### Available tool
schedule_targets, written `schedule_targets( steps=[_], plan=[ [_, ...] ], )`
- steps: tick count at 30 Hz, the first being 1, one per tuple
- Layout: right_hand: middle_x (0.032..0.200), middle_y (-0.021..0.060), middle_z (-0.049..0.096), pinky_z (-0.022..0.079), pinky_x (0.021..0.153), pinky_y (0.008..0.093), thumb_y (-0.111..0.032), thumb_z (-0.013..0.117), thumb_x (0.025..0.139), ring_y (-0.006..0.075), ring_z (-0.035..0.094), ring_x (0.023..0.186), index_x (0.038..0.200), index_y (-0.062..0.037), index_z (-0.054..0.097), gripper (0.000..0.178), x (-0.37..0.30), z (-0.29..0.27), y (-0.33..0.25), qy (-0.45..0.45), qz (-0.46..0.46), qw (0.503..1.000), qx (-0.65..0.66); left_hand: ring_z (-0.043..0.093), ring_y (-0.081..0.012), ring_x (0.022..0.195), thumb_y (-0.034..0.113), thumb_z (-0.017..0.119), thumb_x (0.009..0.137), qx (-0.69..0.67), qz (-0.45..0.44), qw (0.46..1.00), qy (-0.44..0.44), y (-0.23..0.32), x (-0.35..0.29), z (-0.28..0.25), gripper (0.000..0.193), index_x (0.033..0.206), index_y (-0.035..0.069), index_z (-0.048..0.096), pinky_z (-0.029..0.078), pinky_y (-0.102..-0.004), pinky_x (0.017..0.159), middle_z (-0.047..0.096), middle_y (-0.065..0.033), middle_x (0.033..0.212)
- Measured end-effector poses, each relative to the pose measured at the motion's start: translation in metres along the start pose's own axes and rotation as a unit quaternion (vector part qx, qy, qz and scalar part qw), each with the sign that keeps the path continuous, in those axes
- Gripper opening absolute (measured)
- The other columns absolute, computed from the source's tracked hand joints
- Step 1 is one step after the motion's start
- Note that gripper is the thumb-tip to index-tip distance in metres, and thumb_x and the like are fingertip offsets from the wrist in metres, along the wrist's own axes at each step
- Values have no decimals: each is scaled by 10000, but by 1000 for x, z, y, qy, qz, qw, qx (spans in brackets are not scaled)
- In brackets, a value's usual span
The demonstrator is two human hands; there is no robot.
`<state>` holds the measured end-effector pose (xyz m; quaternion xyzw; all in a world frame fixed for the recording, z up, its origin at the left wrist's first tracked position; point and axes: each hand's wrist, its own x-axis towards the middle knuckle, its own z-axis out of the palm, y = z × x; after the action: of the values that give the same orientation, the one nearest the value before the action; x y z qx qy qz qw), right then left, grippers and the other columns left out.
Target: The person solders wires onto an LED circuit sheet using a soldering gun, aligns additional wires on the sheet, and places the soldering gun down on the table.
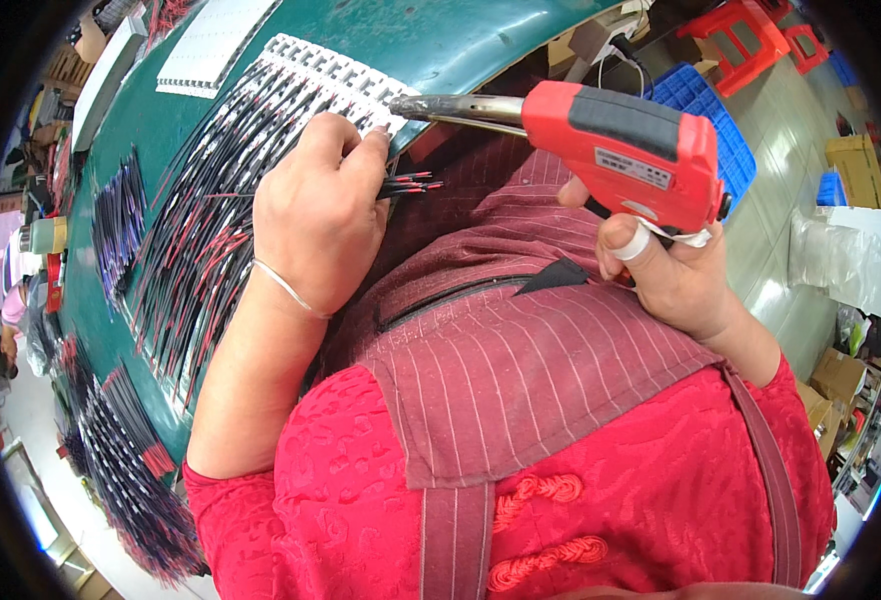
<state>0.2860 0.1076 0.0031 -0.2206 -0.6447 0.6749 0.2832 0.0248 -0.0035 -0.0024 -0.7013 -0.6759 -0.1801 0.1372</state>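
Note:
My left hand (pixel 320 205) is closed, thumb and forefinger pinched together at the near end of a white row of connector-like pieces (pixel 310 72). A bundle of thin black wires with red tips (pixel 412 184) pokes out from under its fingers. My right hand (pixel 675 270) grips a red-and-black pistol-shaped tool (pixel 620 150) from below. White tape wraps one of its fingers. The tool's long metal nose points left, its tip next to the left hand's fingertips at the row's end. Many black wires (pixel 215 190) fan out from the white row.
The green tabletop (pixel 440 55) curves behind the work. More wire bundles lie at the left (pixel 120 230) and lower left (pixel 130 470). A white perforated panel (pixel 215 40) sits beyond the row. A blue crate (pixel 705 120) and red stools (pixel 735 40) stand on the floor at right.

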Motion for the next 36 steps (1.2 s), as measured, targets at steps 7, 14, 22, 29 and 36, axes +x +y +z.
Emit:
schedule_targets(
  steps=[7, 14, 22, 29, 36],
  plan=[
    [1003, 56, 702, 458, 560, 208, -55, 666, 949, 45, 573, 669, 1171, -6, 644, 228, -1, -6, 10, -14, -22, 999, -27, 633, -273, 746, -67, 712, 610, -2, 2, 1000, 5, 0, 0, 2, 470, 1067, 42, 699, 520, -376, 619, 598, -98, 921],
    [1112, 70, 702, 451, 570, 194, -39, 650, 951, 37, 567, 687, 1253, -16, 609, 306, 2, -2, 7, -14, -26, 1000, 4, 630, -274, 732, -56, 725, 618, 1, -1, 1000, 14, 1, -1, 4, 447, 1055, 36, 697, 517, -377, 609, 594, -99, 915],
    [1113, 72, 700, 454, 587, 192, -29, 652, 948, 34, 566, 704, 1260, -13, 606, 316, 4, -1, 7, -17, -25, 1000, -1, 630, -272, 726, -44, 731, 630, 3, -3, 1000, 8, 0, 0, 4, 425, 1047, 33, 697, 518, -377, 605, 597, -97, 915],
    [991, 46, 699, 452, 544, 204, -42, 685, 935, 39, 576, 682, 1163, -13, 645, 234, 3, -4, 12, -11, -5, 1000, -16, 633, -274, 727, -34, 736, 639, -1, -3, 1000, 5, 0, 0, 4, 411, 1043, 29, 695, 519, -377, 607, 600, -98, 912],
    [1007, 59, 701, 453, 541, 205, -36, 678, 935, 48, 578, 682, 1179, -12, 639, 248, 3, -2, 9, 0, -9, 1000, 6, 637, -277, 726, -23, 738, 660, 0, -5, 1000, 10, 1, 1, 5, 375, 1029, 32, 701, 521, -380, 610, 603, -99, 903]
  ],
)
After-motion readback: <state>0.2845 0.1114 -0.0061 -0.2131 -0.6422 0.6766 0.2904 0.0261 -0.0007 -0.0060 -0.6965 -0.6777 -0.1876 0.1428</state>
